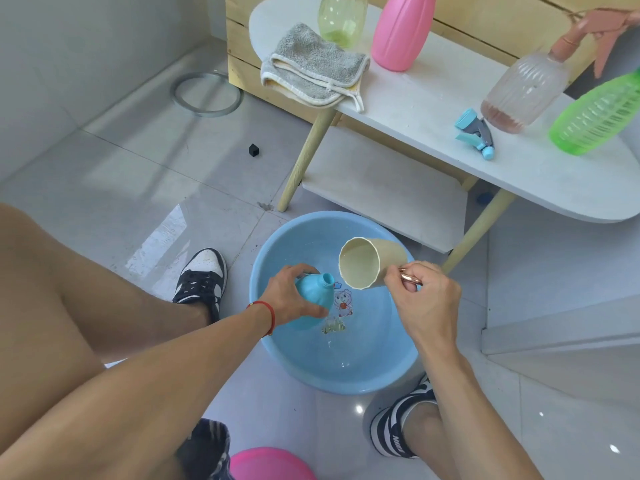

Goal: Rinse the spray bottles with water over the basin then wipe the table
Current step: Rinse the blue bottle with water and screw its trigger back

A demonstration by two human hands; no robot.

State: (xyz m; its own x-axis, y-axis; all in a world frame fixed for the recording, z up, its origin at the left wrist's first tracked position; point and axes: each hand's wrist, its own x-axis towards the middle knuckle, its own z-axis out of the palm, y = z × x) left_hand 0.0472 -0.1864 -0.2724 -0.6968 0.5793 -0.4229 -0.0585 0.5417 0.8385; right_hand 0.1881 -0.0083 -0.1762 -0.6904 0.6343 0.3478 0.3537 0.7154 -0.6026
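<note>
Over the blue basin (346,372) on the floor, its far rim near the table (433,109) leg | left hand (291,299) grips capless blue bottle (313,289) | right hand (424,299) holds beige cup (367,266) tilted toward the bottle's neck.

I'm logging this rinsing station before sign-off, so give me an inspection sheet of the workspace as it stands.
Surface: white table, dry as far as can be told.
Job's things: blue bottle, uncapped, over blue basin; beige cup tilted toward it; pink bottle, yellow-green bottle, clear bottle, green bottle, grey cloth on table.
Clutter: blue spray head on table; black cube, ring on floor.
Hands: left hand grips blue bottle; right hand holds cup.
Cables: nothing seen.
Surroundings: tiled floor, wooden crate.
</note>
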